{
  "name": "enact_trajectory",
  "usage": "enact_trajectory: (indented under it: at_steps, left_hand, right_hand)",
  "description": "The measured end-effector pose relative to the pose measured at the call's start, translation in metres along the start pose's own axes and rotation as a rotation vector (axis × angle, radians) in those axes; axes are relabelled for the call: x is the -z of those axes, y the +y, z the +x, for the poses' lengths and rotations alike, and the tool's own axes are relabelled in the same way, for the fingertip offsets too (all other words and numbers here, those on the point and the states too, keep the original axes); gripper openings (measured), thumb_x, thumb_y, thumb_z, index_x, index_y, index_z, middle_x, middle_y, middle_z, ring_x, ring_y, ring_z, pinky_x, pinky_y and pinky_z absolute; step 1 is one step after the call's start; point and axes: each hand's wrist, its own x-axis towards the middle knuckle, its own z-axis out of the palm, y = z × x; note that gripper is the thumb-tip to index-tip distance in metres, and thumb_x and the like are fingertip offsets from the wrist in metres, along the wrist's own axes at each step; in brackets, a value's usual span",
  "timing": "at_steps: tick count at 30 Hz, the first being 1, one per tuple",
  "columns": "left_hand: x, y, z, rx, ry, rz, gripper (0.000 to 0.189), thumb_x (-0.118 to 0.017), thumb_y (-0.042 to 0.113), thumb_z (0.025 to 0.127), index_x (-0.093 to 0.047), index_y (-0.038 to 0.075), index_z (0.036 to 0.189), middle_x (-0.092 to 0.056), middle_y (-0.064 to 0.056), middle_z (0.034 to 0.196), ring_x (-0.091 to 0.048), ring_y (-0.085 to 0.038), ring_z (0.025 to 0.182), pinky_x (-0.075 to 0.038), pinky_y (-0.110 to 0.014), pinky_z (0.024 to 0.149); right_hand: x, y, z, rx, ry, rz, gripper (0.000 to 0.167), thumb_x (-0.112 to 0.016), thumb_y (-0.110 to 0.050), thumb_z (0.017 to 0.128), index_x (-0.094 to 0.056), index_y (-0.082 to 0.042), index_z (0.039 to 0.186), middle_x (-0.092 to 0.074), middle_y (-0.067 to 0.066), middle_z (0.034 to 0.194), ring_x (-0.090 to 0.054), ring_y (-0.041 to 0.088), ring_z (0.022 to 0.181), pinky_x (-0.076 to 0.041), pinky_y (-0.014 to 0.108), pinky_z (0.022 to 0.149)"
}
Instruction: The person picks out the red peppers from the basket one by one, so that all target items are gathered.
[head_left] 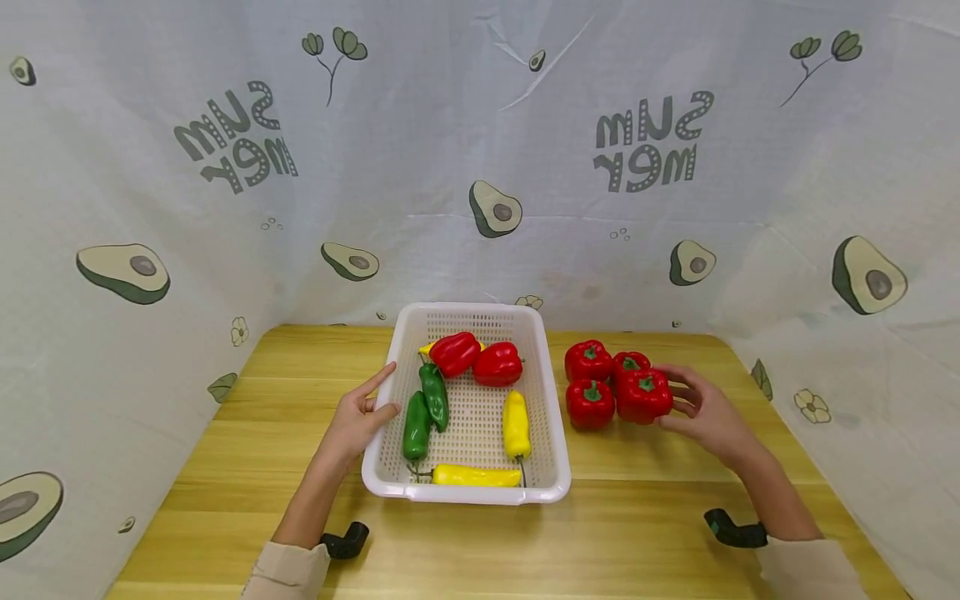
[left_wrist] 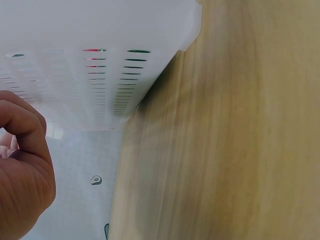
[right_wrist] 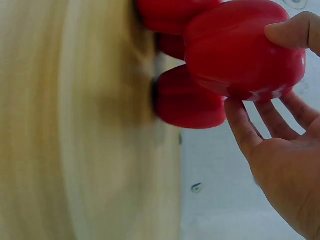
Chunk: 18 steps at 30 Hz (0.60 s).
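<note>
My right hand [head_left: 708,414] grips a red bell pepper [head_left: 643,397] between thumb and fingers. In the right wrist view this bell pepper [right_wrist: 240,50] is raised off the table, in front of other red bell peppers. Those, including a front one [head_left: 590,405], a rear left one [head_left: 588,361] and a partly hidden one [head_left: 631,360], stand right of the basket. My left hand [head_left: 362,421] holds the left rim of a white plastic basket [head_left: 557,417], thumb over the rim. The left wrist view shows curled fingers [left_wrist: 22,120] beside the basket's slotted wall [left_wrist: 100,30].
Inside the basket lie two red bell peppers [head_left: 498,365], two long green peppers [head_left: 417,427] and yellow peppers [head_left: 516,425], one partly hidden behind the red ones. The wooden table [head_left: 630,517] meets a hanging printed cloth [head_left: 420,183] at the back and sides.
</note>
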Motion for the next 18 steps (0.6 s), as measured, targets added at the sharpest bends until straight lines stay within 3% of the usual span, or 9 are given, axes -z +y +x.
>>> enact_trajectory:
  at_steps: [18]
  left_hand:
    - [0.000, 0.000, 0.000, 0.002, -0.001, -0.003, 0.073, -0.064, 0.001, 0.094, -0.043, 0.028, 0.158, -0.073, -0.031, 0.090, -0.077, -0.034, 0.092, -0.066, -0.049, 0.076]
  right_hand:
    - [-0.011, 0.029, 0.003, -0.034, -0.023, 0.001, 0.079, -0.076, -0.009, 0.091, -0.032, 0.002, 0.156, -0.039, 0.033, 0.152, -0.044, 0.054, 0.135, -0.047, 0.003, 0.092]
